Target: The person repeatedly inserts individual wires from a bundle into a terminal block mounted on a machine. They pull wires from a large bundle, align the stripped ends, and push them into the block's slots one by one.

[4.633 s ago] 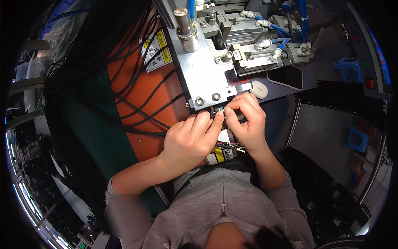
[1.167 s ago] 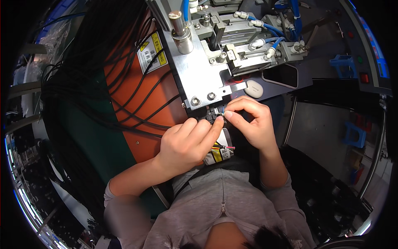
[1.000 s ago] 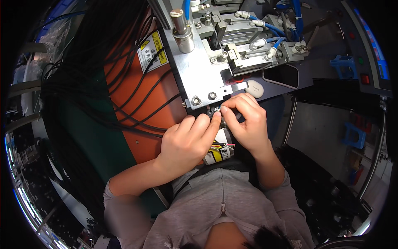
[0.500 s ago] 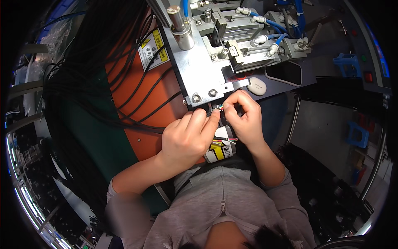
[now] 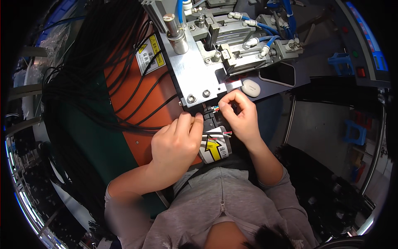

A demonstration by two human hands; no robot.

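Observation:
My left hand (image 5: 176, 143) pinches a thin black cable (image 5: 141, 126) at the front edge of a metal fixture plate (image 5: 195, 72). My right hand (image 5: 240, 114) is closed on the cable's end, where small coloured wires (image 5: 214, 108) fan out just below the plate's two bolts. Both hands meet over a small black block (image 5: 211, 122) under the plate. A yellow arrow label (image 5: 215, 148) lies right below my fingers.
A big bundle of black cables (image 5: 91, 79) drapes across an orange panel (image 5: 132, 103) on the left. Behind the plate stand pneumatic parts with blue hoses (image 5: 269, 41). A white oval object (image 5: 251, 88) lies to the right, beside a dark opening (image 5: 277, 74).
Both hands have stayed at the plate's front edge with small finger shifts. My right hand has lifted a little toward the plate and the coloured wire ends now show between the fingertips.

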